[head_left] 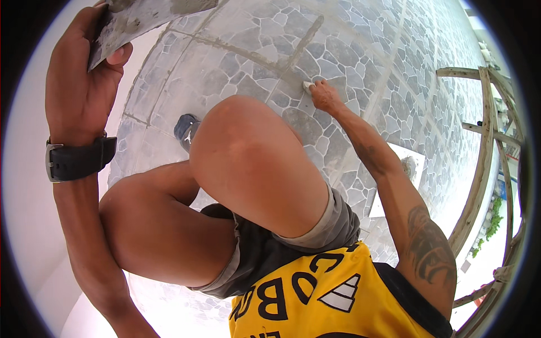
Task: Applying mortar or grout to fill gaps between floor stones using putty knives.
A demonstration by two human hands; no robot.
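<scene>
My left hand [79, 84] is raised at the upper left beside the pale wall, a black-strapped watch on its wrist. Its fingers close around the edge of a flat grey board [143, 19] smeared with mortar; the board's top runs out of view. Farther out, my right hand [325, 96] reaches down to the floor, pinching a small whitish piece [307, 87] whose kind I cannot make out. That piece touches or nearly touches the grey stone-patterned floor tiles [338, 53], next to a tile joint [304, 45] filled with darker grey mortar.
My bent knees [242, 135] and dark shoe [186, 128] are between the hands. Under my right forearm lies a white square board [389, 188] with a grey lump [409, 164]. A wooden pole frame [479, 163] stands along the right, and a white wall [28, 186] borders the left.
</scene>
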